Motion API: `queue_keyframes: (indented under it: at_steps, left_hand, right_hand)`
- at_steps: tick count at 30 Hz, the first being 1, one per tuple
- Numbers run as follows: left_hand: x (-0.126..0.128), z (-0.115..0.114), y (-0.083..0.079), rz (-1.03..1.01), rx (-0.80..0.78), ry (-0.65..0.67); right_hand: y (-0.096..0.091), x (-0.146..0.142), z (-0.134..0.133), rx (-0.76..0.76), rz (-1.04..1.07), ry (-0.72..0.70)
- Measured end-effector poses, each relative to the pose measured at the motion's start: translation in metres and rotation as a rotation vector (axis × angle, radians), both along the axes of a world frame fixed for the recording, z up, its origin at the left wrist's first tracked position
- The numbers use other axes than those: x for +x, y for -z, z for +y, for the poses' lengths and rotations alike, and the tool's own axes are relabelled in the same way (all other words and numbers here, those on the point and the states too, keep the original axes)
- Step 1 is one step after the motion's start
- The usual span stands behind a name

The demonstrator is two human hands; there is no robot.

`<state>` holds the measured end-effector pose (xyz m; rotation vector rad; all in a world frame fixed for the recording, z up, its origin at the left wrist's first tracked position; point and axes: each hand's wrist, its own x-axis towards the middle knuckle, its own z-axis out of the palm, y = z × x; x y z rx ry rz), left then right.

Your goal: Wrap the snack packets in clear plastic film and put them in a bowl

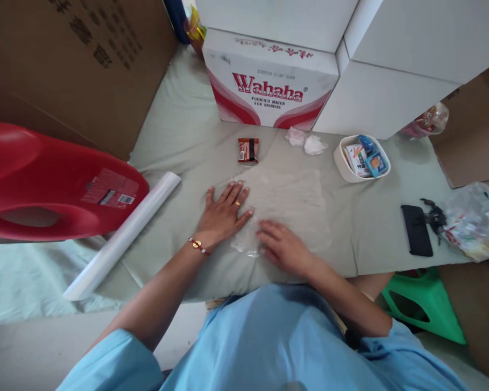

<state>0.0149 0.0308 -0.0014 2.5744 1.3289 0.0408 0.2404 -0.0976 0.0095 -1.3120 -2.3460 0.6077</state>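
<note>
A thin, clear plastic sheet or bag [297,198] lies spread on the cloth-covered table, rumpled along its near left edge. My left hand [223,216] rests palm down at its left side, fingers spread. Over the near part of the plastic is my right hand [284,247], slightly blurred, with its fingers stretched out and pressing on or just above it. Just beyond the plastic sits a small brown snack packet [248,150]. To the left, a whitish roll of plastic [122,239] lies slantwise.
A red plastic jug [65,163] and a large cardboard box [77,70] stand left. Behind are a Wahaha carton [271,81] and crumpled tissues [305,142]. Rightward are a white tub [354,177] of packets, a phone [416,230], keys [435,218] and a plastic bag [475,220].
</note>
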Motion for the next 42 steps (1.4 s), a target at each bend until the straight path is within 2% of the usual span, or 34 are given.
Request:
queue_keyframes:
  at_steps: [2, 3, 4, 6, 9, 11, 13, 15, 17, 19, 21, 24, 27, 29, 32, 35, 38, 42]
  left_hand:
    - [0.000, -0.001, -0.001, -0.006, -0.002, -0.002]
    - [0.000, -0.001, -0.001, -0.010, -0.005, 0.000]
    - [0.000, -0.001, -0.002, -0.015, -0.006, 0.000]
    - [0.001, -0.001, -0.002, -0.023, -0.009, -0.003]
    - [0.001, -0.001, -0.002, -0.019, -0.015, -0.005]
    - [0.000, -0.001, -0.002, -0.013, -0.012, 0.001]
    - [0.000, -0.001, -0.001, -0.010, -0.001, 0.004]
    - [-0.001, -0.001, 0.000, -0.008, 0.007, 0.001]
    - [-0.001, -0.002, 0.000, -0.009, 0.005, -0.007]
    - [0.000, -0.002, 0.000, -0.014, -0.001, -0.009]
    - [0.000, -0.002, -0.001, -0.024, -0.008, -0.004]
    - [0.001, -0.001, -0.001, -0.044, -0.017, -0.014]
    - [0.001, 0.000, 0.000, -0.051, -0.019, -0.027]
    - [0.001, 0.000, 0.001, -0.047, -0.018, -0.026]
    - [0.001, 0.000, 0.001, -0.039, -0.012, -0.022]
    - [0.000, 0.000, 0.001, -0.031, -0.001, -0.018]
    - [0.001, -0.001, 0.001, -0.022, 0.010, -0.023]
    - [0.002, -0.001, -0.001, -0.006, 0.013, -0.036]
  right_hand:
    - [-0.008, -0.013, 0.005, -0.102, -0.016, -0.237]
    - [-0.014, -0.013, 0.014, -0.146, -0.029, -0.283]
    - [-0.021, -0.010, 0.026, -0.177, -0.047, -0.268]
    - [-0.035, 0.001, 0.063, -0.185, -0.108, -0.111]
    - [-0.050, 0.012, 0.137, -0.091, -0.297, 0.126]
    - [-0.052, 0.010, 0.186, 0.011, -0.414, 0.175]
    - [-0.050, 0.002, 0.227, 0.132, -0.476, 0.110]
    - [-0.045, -0.007, 0.257, 0.192, -0.531, -0.012]
    - [-0.039, -0.012, 0.275, 0.180, -0.591, -0.114]
    - [-0.035, -0.011, 0.283, 0.157, -0.621, -0.138]
    - [-0.035, -0.001, 0.283, 0.164, -0.600, -0.070]
    - [-0.044, 0.028, 0.270, 0.206, -0.504, 0.158]
    - [-0.062, 0.062, 0.239, 0.256, -0.382, 0.358]
    - [-0.076, 0.080, 0.211, 0.247, -0.316, 0.414]
    - [-0.091, 0.091, 0.166, 0.109, -0.293, 0.358]
    - [-0.091, 0.080, 0.130, -0.107, -0.386, 0.211]
    - [-0.077, 0.056, 0.111, -0.208, -0.499, 0.098]
    - [-0.048, 0.035, 0.100, -0.134, -0.452, 0.067]
